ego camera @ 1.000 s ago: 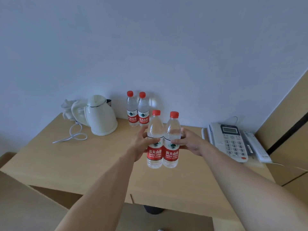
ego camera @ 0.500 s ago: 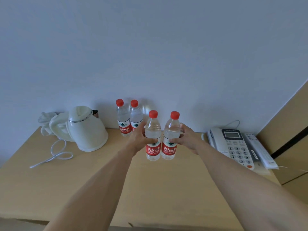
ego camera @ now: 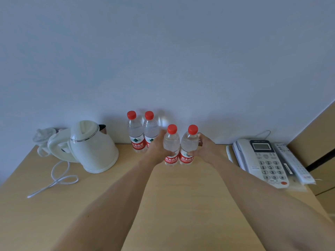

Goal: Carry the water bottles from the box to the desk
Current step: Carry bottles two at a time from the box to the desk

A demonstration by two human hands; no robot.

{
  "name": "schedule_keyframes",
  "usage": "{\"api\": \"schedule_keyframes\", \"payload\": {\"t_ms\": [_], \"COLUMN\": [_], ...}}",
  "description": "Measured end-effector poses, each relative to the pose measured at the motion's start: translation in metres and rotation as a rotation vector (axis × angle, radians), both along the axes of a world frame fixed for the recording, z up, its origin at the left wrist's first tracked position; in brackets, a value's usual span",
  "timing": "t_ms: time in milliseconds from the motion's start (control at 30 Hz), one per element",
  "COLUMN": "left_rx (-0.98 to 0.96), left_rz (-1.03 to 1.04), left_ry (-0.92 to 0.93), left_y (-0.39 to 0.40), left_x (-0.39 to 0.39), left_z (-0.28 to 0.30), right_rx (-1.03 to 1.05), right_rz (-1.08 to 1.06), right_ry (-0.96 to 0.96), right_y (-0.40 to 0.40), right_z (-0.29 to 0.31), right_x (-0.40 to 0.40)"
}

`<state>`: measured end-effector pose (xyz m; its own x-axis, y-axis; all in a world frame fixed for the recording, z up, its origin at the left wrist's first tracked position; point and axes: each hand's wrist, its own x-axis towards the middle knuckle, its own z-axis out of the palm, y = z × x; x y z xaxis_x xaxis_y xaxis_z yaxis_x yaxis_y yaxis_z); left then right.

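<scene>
Clear plastic, full of water: we hold one bottle in our left hand and another in our right hand, fingers wrapped mid-body, low over the surface at twelve o'clock. Likely weighty, smooth, slightly squashy.

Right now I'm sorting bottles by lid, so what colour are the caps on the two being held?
Red caps on both, clearest in the head view.

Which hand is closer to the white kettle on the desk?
The left. The left hand grips a bottle just right of the kettle; the right hand holds the other bottle farther right, nearer the telephone.
</scene>
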<state>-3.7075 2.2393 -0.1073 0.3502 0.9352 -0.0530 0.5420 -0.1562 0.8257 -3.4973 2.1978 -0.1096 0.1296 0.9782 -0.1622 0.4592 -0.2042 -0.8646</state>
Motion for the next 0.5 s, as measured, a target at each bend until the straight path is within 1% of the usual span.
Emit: {"api": "schedule_keyframes", "payload": {"t_ms": [167,333,400,500], "left_rx": [-0.035,0.006,0.079,0.337], "left_rz": [-0.004,-0.025,-0.047,-0.036], "left_ry": [0.056,0.133,0.167,0.287], "left_y": [0.005,0.005,0.004,0.003], "left_x": [0.003,-0.002,-0.007,-0.012], "left_z": [0.004,0.010,0.017,0.038], "right_rx": [-0.017,-0.042,0.022,0.187], "right_rz": [-0.009,0.040,0.048,0.016], "right_ry": [-0.033,-0.123,-0.149,-0.241], "right_y": [0.007,0.012,0.011,0.008], "right_z": [-0.003,0.003,0.010,0.028], "right_x": [0.002,0.003,0.005,0.010]}}
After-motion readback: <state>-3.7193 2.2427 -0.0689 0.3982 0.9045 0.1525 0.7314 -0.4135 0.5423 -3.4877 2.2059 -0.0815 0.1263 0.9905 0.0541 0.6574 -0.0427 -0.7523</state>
